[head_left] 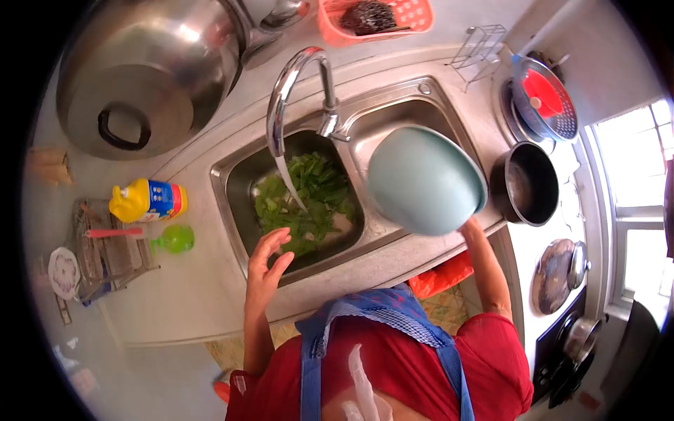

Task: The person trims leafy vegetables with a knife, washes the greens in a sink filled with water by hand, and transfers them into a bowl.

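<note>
My right hand (470, 227) grips a pale blue-green basin (421, 181) by its rim, and most of its fingers are hidden behind it. The basin is tilted over the right bowl of the sink, with its outer bottom facing up. My left hand (265, 266) is open at the front edge of the left sink bowl, thumb and fingers apart and empty. Leafy greens (309, 193) lie in that bowl. Water runs onto them from the curved chrome faucet (277, 116).
The steel double sink (414, 84) is set in a pale counter. Left stand a yellow bottle (144, 201), a green brush (175, 238) and a wire rack (112, 245). A large metal lid or pan (147, 70) is behind. A dark pot (526, 184) and a blue colander (544, 98) sit right.
</note>
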`<move>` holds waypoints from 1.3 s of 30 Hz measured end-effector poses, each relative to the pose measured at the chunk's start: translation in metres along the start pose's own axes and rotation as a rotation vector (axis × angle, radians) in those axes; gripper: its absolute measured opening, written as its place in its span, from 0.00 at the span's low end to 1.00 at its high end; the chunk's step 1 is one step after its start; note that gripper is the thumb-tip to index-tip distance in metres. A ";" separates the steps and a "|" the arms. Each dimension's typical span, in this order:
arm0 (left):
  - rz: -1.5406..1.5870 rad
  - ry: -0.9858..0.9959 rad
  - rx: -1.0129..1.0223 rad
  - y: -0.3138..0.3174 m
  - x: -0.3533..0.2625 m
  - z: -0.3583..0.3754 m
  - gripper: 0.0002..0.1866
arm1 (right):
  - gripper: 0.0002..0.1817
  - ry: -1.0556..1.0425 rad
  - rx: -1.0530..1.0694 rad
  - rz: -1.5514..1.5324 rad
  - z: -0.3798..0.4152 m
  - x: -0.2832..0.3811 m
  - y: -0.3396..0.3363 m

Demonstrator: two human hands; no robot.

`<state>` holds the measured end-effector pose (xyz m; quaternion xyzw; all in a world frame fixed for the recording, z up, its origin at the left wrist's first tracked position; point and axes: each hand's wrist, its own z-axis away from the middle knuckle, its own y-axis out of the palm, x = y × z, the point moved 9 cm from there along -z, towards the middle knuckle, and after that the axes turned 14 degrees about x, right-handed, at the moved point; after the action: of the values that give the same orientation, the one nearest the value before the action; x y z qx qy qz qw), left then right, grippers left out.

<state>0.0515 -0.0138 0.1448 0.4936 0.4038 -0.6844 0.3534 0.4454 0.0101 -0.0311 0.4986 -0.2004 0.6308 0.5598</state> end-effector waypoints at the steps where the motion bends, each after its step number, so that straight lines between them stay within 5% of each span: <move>1: 0.045 -0.039 -0.011 0.000 0.018 -0.001 0.19 | 0.26 -0.027 -0.085 0.071 -0.005 0.008 -0.022; 4: 0.043 -0.220 0.030 -0.002 0.082 -0.001 0.19 | 0.27 -0.015 -0.393 0.128 -0.026 0.024 -0.060; 5: 0.041 -0.241 -0.004 -0.008 0.099 0.004 0.19 | 0.28 -0.402 -0.433 0.634 -0.053 0.015 -0.106; 6: -0.003 -0.296 -0.017 -0.013 0.116 0.007 0.18 | 0.31 -0.042 -0.579 0.621 -0.051 0.025 -0.093; 15: 0.042 -0.282 -0.098 -0.046 0.136 -0.003 0.19 | 0.35 0.270 -0.711 0.774 -0.118 -0.068 -0.162; 17: 0.018 -0.243 -0.121 -0.054 0.163 -0.006 0.21 | 0.29 -0.418 -0.965 1.513 -0.082 0.046 -0.049; 18: 0.025 -0.245 -0.131 -0.056 0.183 -0.004 0.21 | 0.29 -0.425 -0.954 1.519 -0.077 0.068 -0.016; 20: 0.077 -0.495 -0.114 -0.055 0.233 0.004 0.25 | 0.25 -0.261 -0.394 0.902 -0.098 0.075 0.038; 22: 0.066 -0.562 -0.058 -0.053 0.243 0.003 0.29 | 0.18 -0.404 -0.190 0.664 -0.091 0.118 0.132; 26: 0.136 -0.599 -0.069 -0.050 0.279 0.001 0.32 | 0.16 -0.577 -0.099 0.355 -0.083 0.198 0.221; 34: -0.087 -0.745 -0.057 -0.084 0.345 -0.048 0.41 | 0.14 -0.698 0.020 0.506 -0.156 0.237 0.309; 35: -0.159 -0.721 -0.061 -0.090 0.354 -0.057 0.42 | 0.15 -0.708 0.016 0.400 -0.161 0.224 0.308; 36: -0.233 -0.694 -0.066 -0.097 0.359 -0.067 0.43 | 0.21 -0.723 0.054 0.704 -0.174 0.207 0.308; 39: -0.314 -0.666 -0.079 -0.106 0.369 -0.089 0.43 | 0.31 -0.320 0.070 0.958 -0.260 0.081 0.237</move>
<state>-0.1040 0.0804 -0.2045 0.1621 0.3637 -0.8372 0.3750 0.1353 0.1924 0.0012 0.4596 -0.4687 0.7387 0.1530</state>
